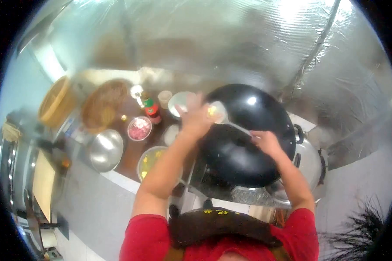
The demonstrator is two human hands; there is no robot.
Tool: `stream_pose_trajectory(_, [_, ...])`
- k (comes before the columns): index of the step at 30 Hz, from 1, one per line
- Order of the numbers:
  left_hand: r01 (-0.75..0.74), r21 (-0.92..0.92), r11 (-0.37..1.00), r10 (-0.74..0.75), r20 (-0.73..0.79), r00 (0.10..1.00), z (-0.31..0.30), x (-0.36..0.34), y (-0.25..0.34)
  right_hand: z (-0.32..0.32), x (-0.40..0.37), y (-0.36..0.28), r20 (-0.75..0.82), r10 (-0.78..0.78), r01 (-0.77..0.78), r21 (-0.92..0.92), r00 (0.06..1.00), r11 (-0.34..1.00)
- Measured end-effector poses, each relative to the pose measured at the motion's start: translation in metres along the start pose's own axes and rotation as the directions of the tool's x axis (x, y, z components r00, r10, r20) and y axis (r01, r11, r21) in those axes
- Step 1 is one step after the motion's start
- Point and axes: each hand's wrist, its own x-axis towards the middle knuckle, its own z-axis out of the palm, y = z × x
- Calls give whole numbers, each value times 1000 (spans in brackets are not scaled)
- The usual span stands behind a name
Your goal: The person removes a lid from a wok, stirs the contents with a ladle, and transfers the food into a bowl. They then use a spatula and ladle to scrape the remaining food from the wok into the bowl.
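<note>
My right hand is closed around the handle of a metal ladle, which reaches leftward over the black wok. Yellow pieces lie in the ladle's bowl, near the wok's left rim. Just left of that bowl is my left hand, blurred, its thumb and fingers apart and nothing visible in it. Part of the ladle bowl is hidden behind this hand. Behind the left hand sits a pale bowl. Beneath my left forearm, a bowl contains yellow pieces, partly covered by the arm.
Left of the wok stand a red bottle with a green label, a bowl of pink meat, a steel bowl and a wicker basket. A lidded metal pot is to the right. Foil sheeting covers the back wall.
</note>
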Motion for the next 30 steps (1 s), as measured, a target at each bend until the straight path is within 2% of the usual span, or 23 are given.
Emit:
stream_pose_trajectory(1, [-10,5,1000,10,-84,996,-11,-10,-13,-1,-3,-4,-21,-22,21,-47,1000,999])
stream_pose_trajectory(2, [-20,11,1000,21,-168,986,-24,-20,-26,-3,-5,-9,10,19,-20,50,1000,999])
stream_pose_trajectory(3, [37,12,999,-33,-239,970,-37,-34,-39,-10,-12,-16,21,16,-17,40,1000,999])
stream_pose_trajectory(5, [122,-89,988,-142,-270,952,-51,-62,-77,-21,-29,-41,31,43,-46,100,999,994])
stream_pose_trajectory(7, [266,-95,959,-281,-260,924,-67,-106,-110,-17,-34,-37,10,-16,14,165,1000,986])
stream_pose_trajectory(8, [304,-140,942,-331,-263,906,-64,-130,-133,-20,-45,-54,18,23,-26,201,1000,979])
stream_pose_trajectory(9, [324,-77,943,-332,-283,900,-60,-156,-156,-25,-57,-75,14,-89,86,139,996,987])
stream_pose_trajectory(11, [372,-133,919,-395,-290,872,-31,-219,-205,-21,-75,-94,69,-74,44,359,995,932])
stream_pose_trajectory(14, [603,-330,727,-628,38,778,-29,-287,-217,-16,-102,-138,244,64,-155,376,968,914])
stream_pose_trajectory(15, [679,-391,621,-670,183,719,-37,-301,-214,-6,-110,-147,187,-8,-52,318,982,947])
stream_pose_trajectory(17, [689,-453,565,-672,232,703,-27,-336,-221,21,-127,-164,88,-168,151,177,982,973])
stream_pose_trajectory(18, [693,-484,534,-672,254,695,-19,-349,-226,38,-136,-173,-17,-293,292,-41,956,956])
stream_pose_trajectory(19, [690,-561,458,-675,287,680,-15,-356,-229,62,-140,-171,-101,-456,419,-262,884,869])
stream_pose_trajectory(21, [667,-689,284,-673,352,650,-7,-369,-233,102,-153,-186,-143,-406,306,-450,903,839])
stream_pose_trajectory(22, [758,-630,167,-630,523,574,-5,-375,-241,122,-155,-184,-172,-451,327,-475,876,817])
stream_pose_trajectory(25, [773,-635,10,-544,645,537,-8,-375,-241,164,-152,-175,-252,-561,370,-534,789,760])
stream_pose_trajectory(28, [773,-634,-31,-531,665,524,-12,-369,-237,180,-154,-171,-317,-588,359,-553,744,752])
stream_pose_trajectory(30, [798,-600,-60,-544,690,478,-24,-363,-229,177,-159,-170,-344,-596,372,-533,725,760])
